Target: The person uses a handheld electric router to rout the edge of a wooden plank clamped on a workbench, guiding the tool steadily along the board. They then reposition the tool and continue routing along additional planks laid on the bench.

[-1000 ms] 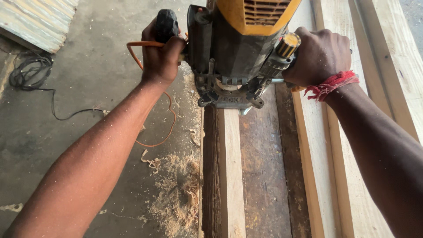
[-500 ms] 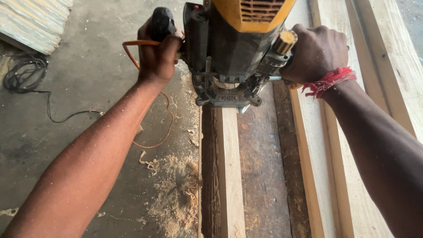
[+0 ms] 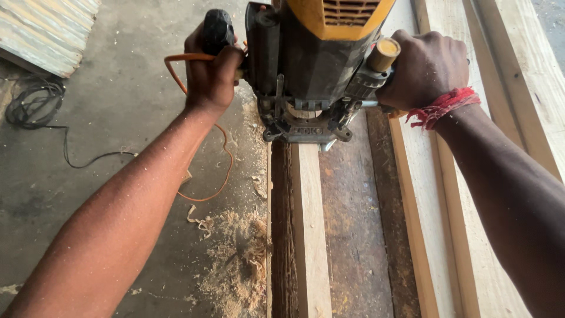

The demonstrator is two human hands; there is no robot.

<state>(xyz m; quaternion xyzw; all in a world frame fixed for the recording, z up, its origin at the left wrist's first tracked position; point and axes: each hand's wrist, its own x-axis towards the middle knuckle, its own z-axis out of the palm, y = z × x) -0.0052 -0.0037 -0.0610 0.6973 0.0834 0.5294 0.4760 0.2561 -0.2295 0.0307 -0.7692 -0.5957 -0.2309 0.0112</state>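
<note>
A yellow and black router (image 3: 321, 65) sits upright on the far end of a pale wooden plank (image 3: 311, 235), its base flat on the wood. The left hand (image 3: 212, 73) has its fingers wrapped tight around the black side handle (image 3: 218, 29); the right hand (image 3: 426, 68) is clenched on the opposite handle. An orange cord (image 3: 200, 126) loops over the concrete floor (image 3: 106, 118) beside a sawdust pile (image 3: 235, 265)

No packages, labels, signs or screens are visible.
</note>
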